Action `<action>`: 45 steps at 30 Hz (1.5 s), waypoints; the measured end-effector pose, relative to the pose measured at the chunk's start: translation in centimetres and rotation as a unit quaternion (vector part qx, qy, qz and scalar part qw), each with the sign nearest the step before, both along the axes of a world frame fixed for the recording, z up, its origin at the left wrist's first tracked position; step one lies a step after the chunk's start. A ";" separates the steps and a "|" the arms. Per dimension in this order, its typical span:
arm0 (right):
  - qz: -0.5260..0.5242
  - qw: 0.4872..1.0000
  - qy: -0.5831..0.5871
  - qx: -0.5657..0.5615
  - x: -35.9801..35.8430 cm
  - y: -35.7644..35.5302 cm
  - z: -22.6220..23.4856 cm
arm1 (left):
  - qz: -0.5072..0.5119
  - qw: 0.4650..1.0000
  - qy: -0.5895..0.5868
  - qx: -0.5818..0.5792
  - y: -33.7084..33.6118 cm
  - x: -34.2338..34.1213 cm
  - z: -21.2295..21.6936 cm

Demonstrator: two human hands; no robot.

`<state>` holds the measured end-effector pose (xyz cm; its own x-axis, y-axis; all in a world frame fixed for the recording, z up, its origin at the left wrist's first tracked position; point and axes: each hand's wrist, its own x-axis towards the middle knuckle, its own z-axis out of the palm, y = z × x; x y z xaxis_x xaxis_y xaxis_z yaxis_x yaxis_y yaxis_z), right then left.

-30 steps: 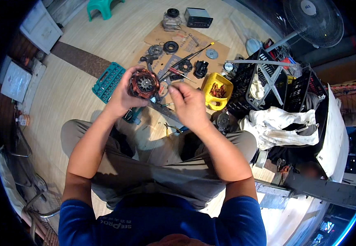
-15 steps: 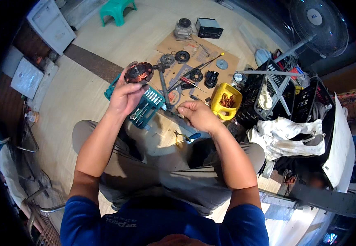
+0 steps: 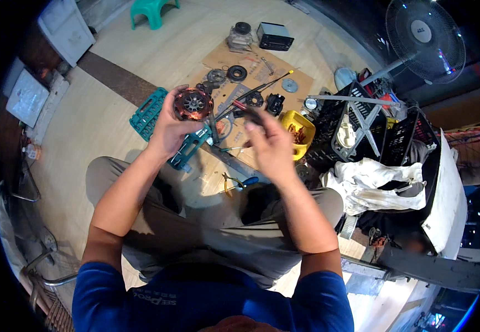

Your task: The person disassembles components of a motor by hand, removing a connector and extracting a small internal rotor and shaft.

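My left hand (image 3: 169, 133) is closed around the edge of a round stator wound with copper wire (image 3: 194, 104), its dark slotted middle facing up. My right hand (image 3: 270, 145) is smeared by motion over the cardboard's near part, fingers pointing away. At its fingertips is a blurred dark shape beside a red-handled screwdriver (image 3: 239, 104); I cannot tell whether the hand grips anything. Beneath my left hand lies a teal socket set case (image 3: 149, 113), partly hidden. A yellow cut-open jug (image 3: 302, 148) with copper scraps stands right of my right hand.
Cardboard (image 3: 223, 55) bears dark round parts, including a black ring (image 3: 236, 73). Pliers (image 3: 230, 183) lie between my legs. Beyond are a metal housing (image 3: 240, 37) and a car radio (image 3: 275, 36). Black crates (image 3: 334, 130), a white cloth (image 3: 367, 185) and a fan (image 3: 422, 36) crowd the right.
My right hand has moved farther away from me, toward the red screwdriver. The stator has been tilted so its face shows more fully. The whole view has shifted slightly.
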<state>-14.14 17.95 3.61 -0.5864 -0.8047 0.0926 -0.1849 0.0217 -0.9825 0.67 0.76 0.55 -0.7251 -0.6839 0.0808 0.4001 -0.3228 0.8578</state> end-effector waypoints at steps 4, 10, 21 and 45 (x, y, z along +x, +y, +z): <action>-0.004 0.986 0.155 -0.061 3.3 -2.0 -3.6 | -0.030 0.999 -0.005 0.015 1.2 -0.4 0.0; 0.041 0.978 0.204 0.021 4.3 -1.9 -3.9 | -0.020 1.000 0.000 0.009 1.3 -0.5 -0.3; -0.054 0.987 0.147 0.044 -1.1 -0.7 -0.7 | -0.122 0.983 -0.077 -0.117 -0.5 0.8 -0.3; -0.008 0.974 0.216 -0.069 1.1 -0.1 1.0 | -0.028 0.998 -0.009 -0.060 -0.8 0.9 0.7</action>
<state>-13.02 17.82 4.58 -0.4812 -0.7580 0.4403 -0.5825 -0.0989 -0.8068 1.55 -0.01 1.23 -0.7639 -0.6286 0.1462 0.3689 -0.2393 0.8981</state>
